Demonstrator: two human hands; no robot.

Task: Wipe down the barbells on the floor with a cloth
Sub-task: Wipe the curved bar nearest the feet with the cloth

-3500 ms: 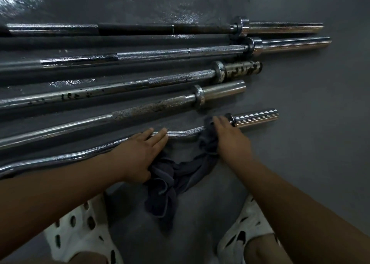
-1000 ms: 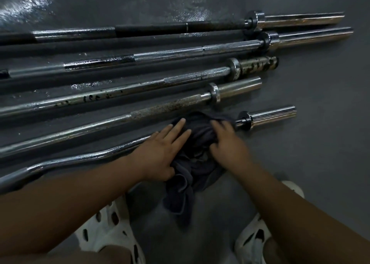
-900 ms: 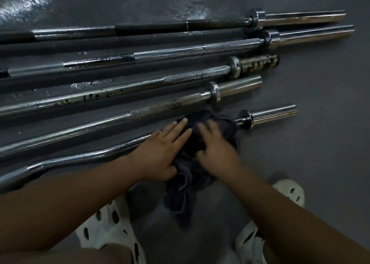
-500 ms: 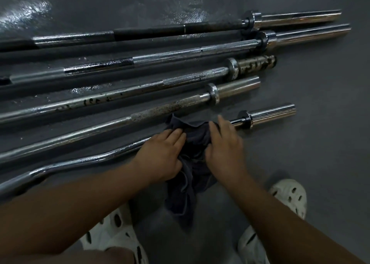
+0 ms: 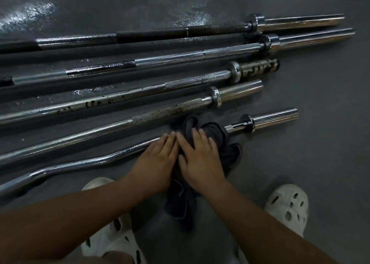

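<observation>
A: From the head camera, where is the cloth?

B: The dark grey cloth [image 5: 212, 135] is bunched over the curl bar [image 5: 90, 162], the barbell lowest in the frame. It sits just right of centre, a little left of that bar's collar and sleeve [image 5: 274, 118]. A tail of it trails down the frame onto the floor [image 5: 320, 143].

A: And the hands?

B: The right hand [image 5: 200, 158] lies on top of the cloth, fingers straight and slightly spread, pressing it onto the bar; it is a little blurred. The left hand [image 5: 158, 160] touches it on the left side, palm down over the bar's shaft. Its fingers are straight and close together, with the tips at the cloth's edge. Neither hand curls round anything.

A: What else lies there?

B: Four straight barbells [image 5: 170, 110] lie above the curl bar, roughly parallel, running from the left edge toward the upper right — the nearest has a rust-speckled knurl, and the next shows dark pitting on its shaft and sleeve. The floor shines in the upper left. Two white perforated clogs [image 5: 288, 205] show at the bottom, one under each forearm.
</observation>
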